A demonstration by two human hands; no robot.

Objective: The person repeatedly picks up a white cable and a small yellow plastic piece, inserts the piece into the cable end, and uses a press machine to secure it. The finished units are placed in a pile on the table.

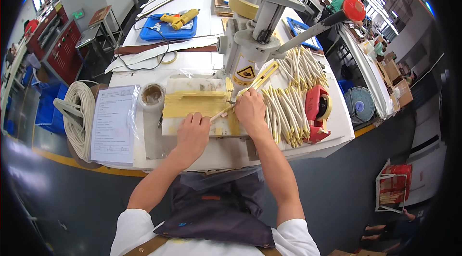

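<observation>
Cord piece point(220, 113) slants over the white board point(172, 126) by the press point(254, 47), left end pinched by the left hand point(193, 134), right end gripped by the right hand point(250, 110); it looks unfinished, while yellow-tipped pieces point(285, 114) heaped further right appear done

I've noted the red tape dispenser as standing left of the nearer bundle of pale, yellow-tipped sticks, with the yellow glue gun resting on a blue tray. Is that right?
Not quite: the head view shows the red tape dispenser right of the nearer bundle of pale, yellow-tipped sticks, not left. The yellow glue gun does rest on a blue tray.
</observation>
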